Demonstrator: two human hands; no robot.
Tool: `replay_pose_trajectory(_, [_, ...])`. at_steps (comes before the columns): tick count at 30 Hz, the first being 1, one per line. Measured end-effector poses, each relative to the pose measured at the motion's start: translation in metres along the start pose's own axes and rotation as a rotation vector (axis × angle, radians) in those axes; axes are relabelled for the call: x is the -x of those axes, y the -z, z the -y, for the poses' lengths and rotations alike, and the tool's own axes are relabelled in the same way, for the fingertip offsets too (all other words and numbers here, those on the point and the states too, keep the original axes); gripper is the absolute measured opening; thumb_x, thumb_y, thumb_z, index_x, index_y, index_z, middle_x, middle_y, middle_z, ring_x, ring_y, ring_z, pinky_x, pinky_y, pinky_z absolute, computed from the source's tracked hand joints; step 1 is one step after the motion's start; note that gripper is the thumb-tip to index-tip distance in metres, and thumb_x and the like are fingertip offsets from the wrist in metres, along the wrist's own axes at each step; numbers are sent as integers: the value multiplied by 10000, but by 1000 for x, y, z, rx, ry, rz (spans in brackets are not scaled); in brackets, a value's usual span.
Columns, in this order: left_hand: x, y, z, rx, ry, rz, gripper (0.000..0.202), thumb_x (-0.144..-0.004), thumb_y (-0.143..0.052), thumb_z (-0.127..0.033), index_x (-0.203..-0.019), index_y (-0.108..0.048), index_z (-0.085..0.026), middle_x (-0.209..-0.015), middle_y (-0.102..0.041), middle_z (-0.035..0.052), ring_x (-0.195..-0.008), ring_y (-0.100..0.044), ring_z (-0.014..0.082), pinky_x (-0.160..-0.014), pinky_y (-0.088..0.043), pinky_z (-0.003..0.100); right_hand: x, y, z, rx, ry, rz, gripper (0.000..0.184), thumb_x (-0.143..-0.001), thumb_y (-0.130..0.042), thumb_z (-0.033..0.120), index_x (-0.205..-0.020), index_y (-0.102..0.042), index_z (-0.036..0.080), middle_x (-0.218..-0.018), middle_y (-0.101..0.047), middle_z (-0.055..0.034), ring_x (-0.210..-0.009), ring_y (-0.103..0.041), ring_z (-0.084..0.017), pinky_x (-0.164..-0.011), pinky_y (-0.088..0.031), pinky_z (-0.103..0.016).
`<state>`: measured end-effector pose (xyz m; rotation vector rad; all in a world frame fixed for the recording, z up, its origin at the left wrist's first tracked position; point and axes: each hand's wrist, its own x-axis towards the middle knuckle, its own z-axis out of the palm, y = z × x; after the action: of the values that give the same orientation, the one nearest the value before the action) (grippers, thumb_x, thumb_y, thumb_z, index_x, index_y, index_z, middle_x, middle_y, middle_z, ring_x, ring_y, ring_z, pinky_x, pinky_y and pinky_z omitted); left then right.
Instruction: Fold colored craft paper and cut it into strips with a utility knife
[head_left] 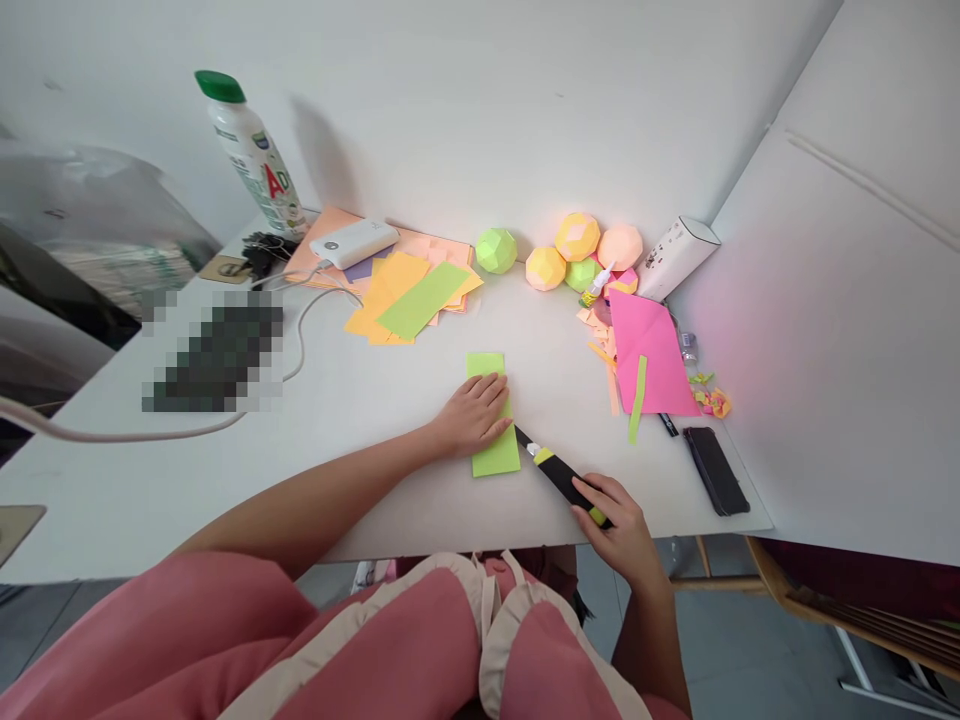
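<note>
My left hand (472, 413) lies flat with fingers stretched out on a narrow green paper strip (496, 461), pressing it to the white table. In my right hand (616, 522) is a black and yellow-green utility knife (562, 477), gripped near its back end. Its blade points up and left, and the tip is close to the strip's right edge, beside my left thumb. Whether the tip touches the paper I cannot tell.
Behind are orange and green paper sheets (420, 305), a white power bank (355, 243) with a cable, and several folded paper balls (545, 268). A pink sheet (654, 355), paper scraps and a black phone (716, 470) lie right. A bottle (255, 160) stands back left.
</note>
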<state>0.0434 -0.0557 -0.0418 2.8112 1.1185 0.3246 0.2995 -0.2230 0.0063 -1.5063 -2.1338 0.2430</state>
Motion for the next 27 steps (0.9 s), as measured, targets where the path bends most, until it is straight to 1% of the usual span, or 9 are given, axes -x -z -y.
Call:
replay_pose_trajectory(2, [1, 3, 1, 41, -30, -7, 601, -989, -186, -436, -1371, -493, -87, -1487, -422, 140, -1379, -349, 286, -1117, -268, 420, -2, -2, 1, 3, 4, 1, 325, -929, -534, 284, -1233, -645, 256, -1116, -665, -106, -1046, -645, -226, -840, -604, -368])
replay_pose_trajectory(5, [2, 7, 1, 119, -61, -16, 516, -987, -210, -369, -1298, -571, -169, -1423, -511, 89, -1295, -441, 258, -1048, -353, 425, -1, -4, 3, 8, 18, 7, 317, -927, -535, 276, -1220, -652, 246, -1102, -668, -108, -1032, -648, -224, -848, -601, -376])
replay_pose_trajectory(8, [3, 6, 0, 147, -78, -21, 450, -971, -260, -295, -1210, -624, -181, -1355, -570, 93, -1213, -505, 252, -1004, -401, 438, 5, -4, 6, 13, 10, 26, 314, -921, -545, 267, -1215, -652, 235, -1107, -665, -110, -1035, -648, -220, -851, -602, -365])
replay_pose_trajectory(10, [3, 4, -2, 106, -72, -27, 411, -957, -312, -293, -1179, -631, -159, -1366, -552, 120, -1258, -475, 272, -1035, -385, 450, 9, -4, 9, 21, 2, 29, 312, -917, -549, 259, -1210, -654, 227, -1110, -663, -112, -1038, -650, -219, -859, -601, -358])
replay_pose_trajectory(12, [3, 1, -2, 53, -45, -24, 399, -948, -354, -331, -1168, -627, -139, -1427, -488, 147, -1351, -388, 308, -1099, -319, 479, 11, -4, 12, 35, -5, 33, 315, -917, -545, 256, -1211, -653, 227, -1111, -662, -113, -1042, -651, -220, -866, -599, -354])
replay_pose_trajectory(15, [3, -4, -2, 12, -7, 4, 459, -959, -342, -402, -1229, -591, -127, -1517, -369, 154, -1426, -278, 326, -1154, -222, 498, 8, -5, 16, 57, -9, 45, 323, -921, -535, 264, -1223, -648, 244, -1107, -664, -106, -1039, -653, -221, -861, -601, -350])
replay_pose_trajectory(18, [2, -7, 0, 1, -7, 36, 562, -972, -294, -453, -1381, -472, -111, -1552, -302, 145, -1449, -234, 299, -1172, -188, 471, 1, -8, 19, 73, 7, 34, 331, -922, -526, 262, -1231, -644, 246, -1099, -667, -106, -1028, -657, -221, -848, -602, -348])
replay_pose_trajectory(20, [1, -9, 1, -8, -10, 43, 610, -972, -280, -474, -1441, -399, -102, -1557, -282, 147, -1456, -211, 297, -1175, -174, 471, -2, -10, 19, 83, 15, 25, 336, -921, -523, 258, -1235, -641, 243, -1098, -668, -108, -1021, -659, -221, -845, -602, -351])
replay_pose_trajectory(27, [1, -10, 2, -29, -18, 42, 632, -975, -267, -505, -1455, -386, -113, -1560, -273, 140, -1458, -203, 300, -1173, -164, 461, 0, -8, 13, 112, 12, 14, 318, -919, -531, 256, -1210, -657, 224, -1085, -668, -114, -1009, -661, -219, -833, -604, -341])
